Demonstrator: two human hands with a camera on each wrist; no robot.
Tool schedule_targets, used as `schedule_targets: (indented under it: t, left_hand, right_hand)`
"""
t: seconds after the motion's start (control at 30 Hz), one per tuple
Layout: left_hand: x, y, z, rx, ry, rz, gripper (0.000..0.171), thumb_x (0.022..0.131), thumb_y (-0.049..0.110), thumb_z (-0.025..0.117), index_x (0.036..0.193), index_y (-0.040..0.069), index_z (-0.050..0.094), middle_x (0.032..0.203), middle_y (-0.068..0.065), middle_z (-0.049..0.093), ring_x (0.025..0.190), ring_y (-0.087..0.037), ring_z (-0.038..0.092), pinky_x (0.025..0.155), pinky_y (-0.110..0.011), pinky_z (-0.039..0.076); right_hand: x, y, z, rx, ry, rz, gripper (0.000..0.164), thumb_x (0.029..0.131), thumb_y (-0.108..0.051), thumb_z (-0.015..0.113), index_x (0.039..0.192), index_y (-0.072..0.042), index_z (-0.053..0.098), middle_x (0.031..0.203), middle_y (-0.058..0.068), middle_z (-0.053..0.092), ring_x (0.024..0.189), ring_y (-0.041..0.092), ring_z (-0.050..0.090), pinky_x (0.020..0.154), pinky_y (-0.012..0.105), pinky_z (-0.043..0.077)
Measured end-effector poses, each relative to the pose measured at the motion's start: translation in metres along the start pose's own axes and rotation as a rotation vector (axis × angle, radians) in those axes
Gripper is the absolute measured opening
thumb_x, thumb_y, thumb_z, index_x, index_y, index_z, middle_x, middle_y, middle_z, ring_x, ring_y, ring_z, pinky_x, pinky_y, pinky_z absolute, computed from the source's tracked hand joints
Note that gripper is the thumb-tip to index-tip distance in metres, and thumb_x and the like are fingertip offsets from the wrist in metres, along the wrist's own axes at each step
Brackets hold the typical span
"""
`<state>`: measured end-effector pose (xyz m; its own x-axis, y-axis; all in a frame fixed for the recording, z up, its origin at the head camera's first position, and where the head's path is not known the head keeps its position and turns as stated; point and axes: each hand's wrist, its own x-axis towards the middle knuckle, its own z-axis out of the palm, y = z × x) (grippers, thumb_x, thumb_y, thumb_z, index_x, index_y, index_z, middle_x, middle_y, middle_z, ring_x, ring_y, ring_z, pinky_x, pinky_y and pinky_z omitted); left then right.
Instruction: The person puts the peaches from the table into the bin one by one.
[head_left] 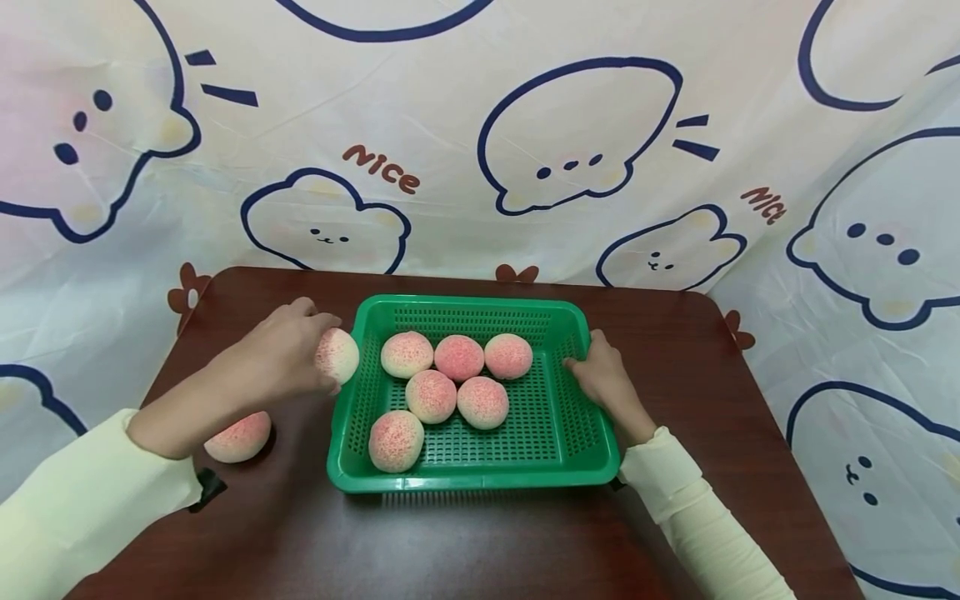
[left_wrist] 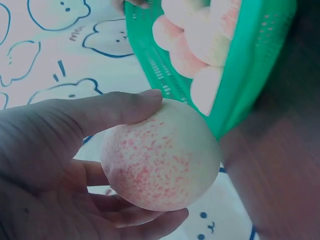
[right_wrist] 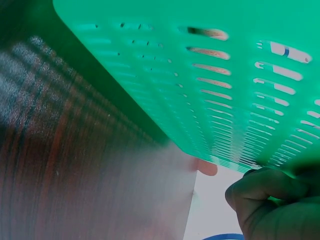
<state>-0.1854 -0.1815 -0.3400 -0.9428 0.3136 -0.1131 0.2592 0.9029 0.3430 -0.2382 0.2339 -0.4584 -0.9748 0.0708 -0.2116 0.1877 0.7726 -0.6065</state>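
A pink-and-white peach (head_left: 341, 357) is gripped in my left hand (head_left: 281, 354), just left of the green basket's left rim. In the left wrist view the thumb lies over the top of this peach (left_wrist: 162, 157) and the fingers curl beneath it. My right hand (head_left: 606, 377) grips the right side of the green plastic basket (head_left: 536, 475); the right wrist view has that hand (right_wrist: 272, 202) curled at the slotted wall (right_wrist: 150, 90). Several peaches (head_left: 460, 358) lie inside the basket, mostly toward its left and back.
Another peach (head_left: 242, 437) sits on the dark wooden table (head_left: 480, 542), left of the basket and partly behind my left forearm. A white cloth with cartoon prints (head_left: 450, 125) hangs behind the table and along its sides.
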Motion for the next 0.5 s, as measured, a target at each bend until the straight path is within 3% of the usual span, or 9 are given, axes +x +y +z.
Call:
schedule_targets:
  t: [0.27,0.5]
  left_hand:
    - [0.003,0.019,0.0,-0.028,-0.021,0.05,0.075,0.072,0.022,0.091,0.131,-0.012,0.061,0.114,-0.026,0.061,0.101,-0.035,0.057,0.08,-0.048,0.058]
    - [0.008,0.033,0.006,-0.038,-0.047,0.102,0.073,0.072,0.024,0.093,0.127,-0.013,0.063,0.116,-0.026,0.065,0.1,-0.034,0.061,0.08,-0.046,0.058]
  right_hand:
    - [-0.001,-0.001,0.0,0.008,-0.004,0.003,0.05,0.101,-0.018,0.06,0.14,0.005,0.039,0.123,0.029,0.062,0.106,0.041,0.069,0.084,0.053,0.059]
    - [-0.001,-0.001,-0.001,0.005,-0.01,0.001,0.05,0.101,-0.018,0.06,0.14,0.005,0.039,0.124,0.029,0.062,0.107,0.041,0.068,0.085,0.053,0.059]
